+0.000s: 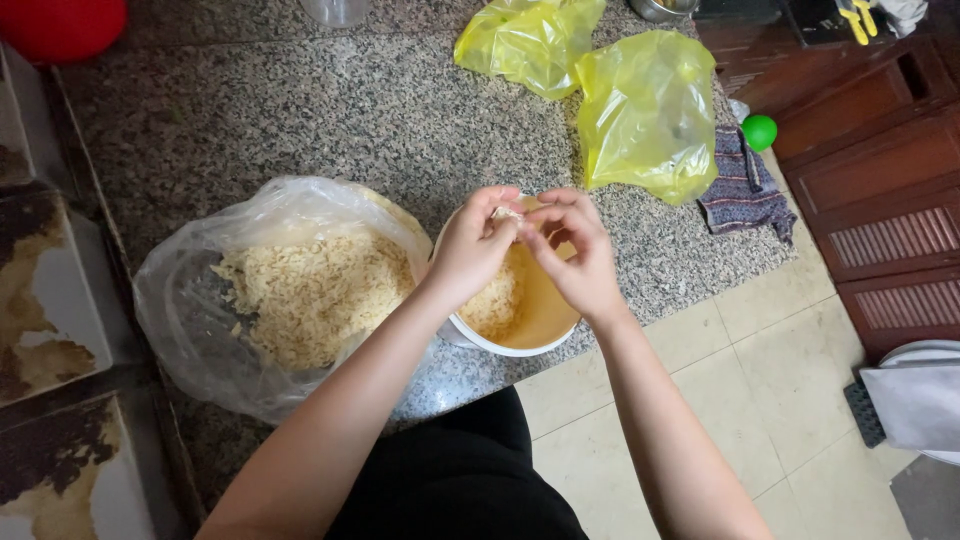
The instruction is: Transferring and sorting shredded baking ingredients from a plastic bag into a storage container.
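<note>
My left hand (475, 245) and my right hand (575, 255) meet over a round white bowl (545, 325) with a yellowish inside, at the near edge of a speckled granite counter (300, 110). Both hands pinch a small pale piece (507, 213) between their fingertips. A low pile of the same pale beige small pieces (493, 305) lies in the bowl's left half. Left of the bowl sits a clear plastic bag (190, 300), open, holding a large heap of the pale pieces (315, 290).
Two crumpled yellow plastic bags (640, 110) lie at the back right of the counter. A dark striped cloth (745, 190) and a green ball (759, 131) sit at the counter's right end. Brown wooden cabinet doors (880, 200) stand at right, above a beige tile floor (780, 390).
</note>
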